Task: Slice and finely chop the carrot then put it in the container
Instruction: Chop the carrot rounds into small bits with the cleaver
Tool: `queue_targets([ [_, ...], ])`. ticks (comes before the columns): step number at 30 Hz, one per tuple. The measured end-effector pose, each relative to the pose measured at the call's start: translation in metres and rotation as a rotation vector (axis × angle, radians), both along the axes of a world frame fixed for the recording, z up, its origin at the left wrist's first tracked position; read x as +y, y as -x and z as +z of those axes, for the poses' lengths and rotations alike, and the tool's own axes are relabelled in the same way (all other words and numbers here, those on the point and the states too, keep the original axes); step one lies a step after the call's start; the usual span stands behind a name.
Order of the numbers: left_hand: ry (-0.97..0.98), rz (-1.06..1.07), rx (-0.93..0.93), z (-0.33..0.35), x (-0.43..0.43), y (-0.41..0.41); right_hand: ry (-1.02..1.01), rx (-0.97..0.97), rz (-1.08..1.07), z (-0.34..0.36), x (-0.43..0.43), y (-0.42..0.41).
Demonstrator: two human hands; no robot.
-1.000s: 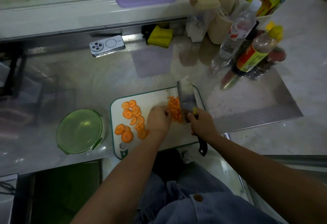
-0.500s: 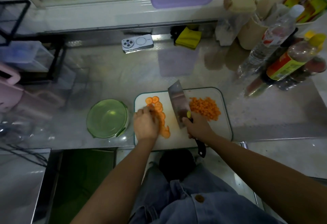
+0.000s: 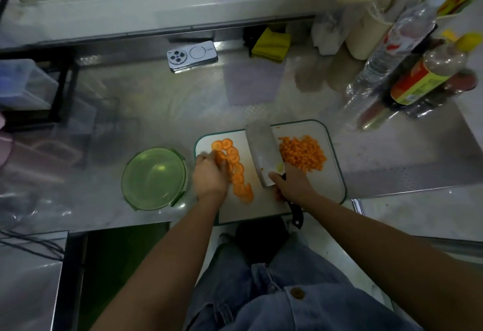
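Your left grip (image 3: pixel 210 177) is over the left part of the cutting board (image 3: pixel 332 181). Its fingers are curled down onto the carrot slices (image 3: pixel 235 163) and pinch a couple of them, though it's a bit motion-blurred so I can't count how many. The rest of the slices run in a loose overlapping row from the board's far left toward its near middle. Your right grip (image 3: pixel 292 184) is wrapped tight around the handle of the cleaver (image 3: pixel 264 155), and the black handle end pokes out past the board's near edge. The blade is tilted so its broad side faces up, and it sits mid-board, right between the slices and the chopped carrot pile (image 3: pixel 302 152). That pile is heaped on the board's right half. The green container (image 3: pixel 154 177) is on the bench (image 3: pixel 156 111) just left of the board, with no carrot in it. Behind the board, well apart, there's a phone (image 3: pixel 193 56) lying camera-side up and a yellow cloth (image 3: pixel 271 44). Off the board's far right corner stand a water bottle (image 3: pixel 400 40) and a sauce bottle (image 3: pixel 428 74).
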State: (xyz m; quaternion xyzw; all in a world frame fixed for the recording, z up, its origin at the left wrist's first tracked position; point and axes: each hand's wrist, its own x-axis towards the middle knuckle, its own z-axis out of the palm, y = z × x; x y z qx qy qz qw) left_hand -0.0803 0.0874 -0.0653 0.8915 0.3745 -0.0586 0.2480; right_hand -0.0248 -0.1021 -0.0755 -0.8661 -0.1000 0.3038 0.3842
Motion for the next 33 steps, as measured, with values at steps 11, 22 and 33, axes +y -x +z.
queue_targets([
  [11,0.047,0.087,-0.143,-0.001,0.014,-0.006,0.015,0.011,0.006,-0.002,0.001,-0.003],
  [22,0.318,0.092,-0.341,0.009,-0.018,-0.015,0.061,-0.222,0.005,0.007,-0.011,-0.009],
  [33,0.277,-0.098,-0.130,0.001,-0.063,-0.016,0.055,-0.316,-0.079,0.022,-0.050,-0.012],
])
